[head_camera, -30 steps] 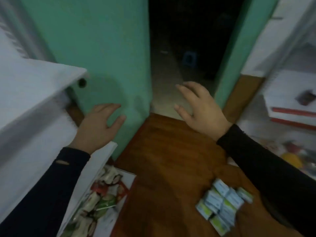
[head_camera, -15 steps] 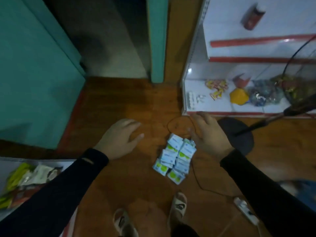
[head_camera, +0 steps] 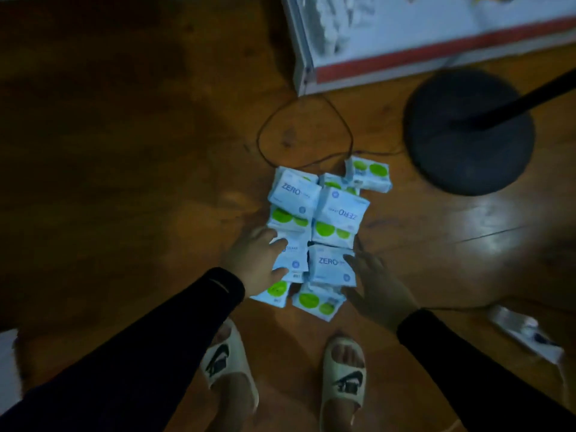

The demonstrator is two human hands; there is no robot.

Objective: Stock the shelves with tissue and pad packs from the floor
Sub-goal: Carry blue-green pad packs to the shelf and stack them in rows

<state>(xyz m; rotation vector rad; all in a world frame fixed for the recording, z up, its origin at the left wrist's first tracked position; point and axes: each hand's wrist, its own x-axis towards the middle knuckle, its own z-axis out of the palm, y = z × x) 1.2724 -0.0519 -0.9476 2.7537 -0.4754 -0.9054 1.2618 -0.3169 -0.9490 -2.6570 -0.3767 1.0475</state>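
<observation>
A: Where are the packs?

B: The pile of ZERO packs (head_camera: 314, 235) lies loose on the wooden floor (head_camera: 140, 182), just ahead of the person's slippers (head_camera: 343, 372). The left hand (head_camera: 255, 263) is spread wide with fingers on the near-left packs; the right hand (head_camera: 378, 291) is spread wide too, touching the near-right ones. Neither holds anything yet.

A: What might go wrong?

B: Scooping overlapping, slippery wrappers from two sides, some could squirt out. A black cable (head_camera: 265, 145) runs under the far packs, beside the fan base (head_camera: 467, 132), and may snag. The shelf (head_camera: 405, 57) stands beyond.
</observation>
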